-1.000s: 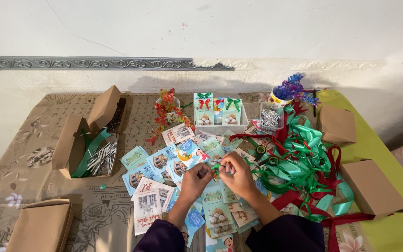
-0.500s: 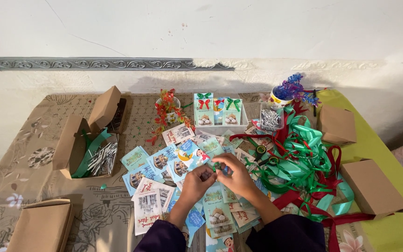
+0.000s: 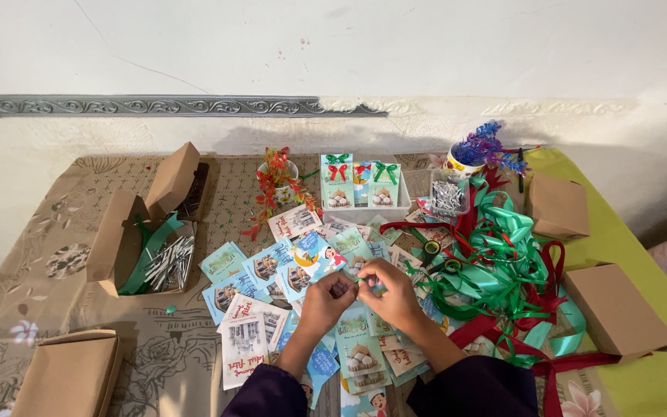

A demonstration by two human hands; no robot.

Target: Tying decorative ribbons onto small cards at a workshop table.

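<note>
Pinching a small green ribbon piece (image 3: pixel 361 283) between both sets of fingertips, above the spread of cards.

Both hands meet over the middle of the table: the left hand (image 3: pixel 328 297) is curled with its fingers closed on the bit of ribbon, the right hand (image 3: pixel 390 291) is closed on it from the other side; how tight either grip is I cannot tell, it is too small. Just beneath lie overlapping picture cards (image 3: pixel 303 266), slick-looking and loose, so a nudged wrist could fan them out of place. To the right the tangle of green and red ribbon (image 3: pixel 503 270) lies near the right forearm and could snag a sleeve. An open cardboard box (image 3: pixel 129 247) of metal clips sits well apart to the left.
</note>
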